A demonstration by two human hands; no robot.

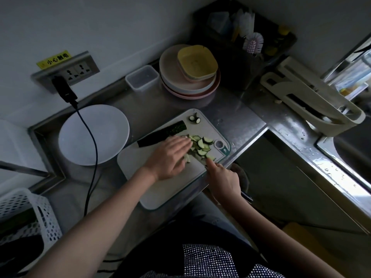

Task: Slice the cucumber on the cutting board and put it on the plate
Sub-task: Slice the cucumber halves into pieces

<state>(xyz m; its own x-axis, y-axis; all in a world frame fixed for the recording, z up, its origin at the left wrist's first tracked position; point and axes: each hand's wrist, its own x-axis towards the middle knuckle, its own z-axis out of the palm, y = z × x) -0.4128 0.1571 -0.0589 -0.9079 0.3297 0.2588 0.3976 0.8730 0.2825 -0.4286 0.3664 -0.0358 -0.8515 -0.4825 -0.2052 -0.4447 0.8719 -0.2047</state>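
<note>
A white cutting board (160, 189) lies on the steel counter. On it rests a long dark uncut cucumber piece (160, 133), with a pile of cucumber slices (201, 145) to its right and two end bits (194, 118) at the far corner. My left hand (168, 157) lies flat with straight fingers, its fingertips on the slices. My right hand (222, 177) grips a knife (247, 197): the dark handle end pokes out behind the wrist and the index finger points along the blade, which is mostly hidden among the slices. An empty white plate (93, 135) sits left of the board.
A stack of plates and bowls (188, 75) and a clear plastic box (142, 78) stand behind the board. A black cable (92, 157) runs from the wall socket across the plate. A white basket (24, 217) is at the left, a rack (313, 99) and a sink to the right.
</note>
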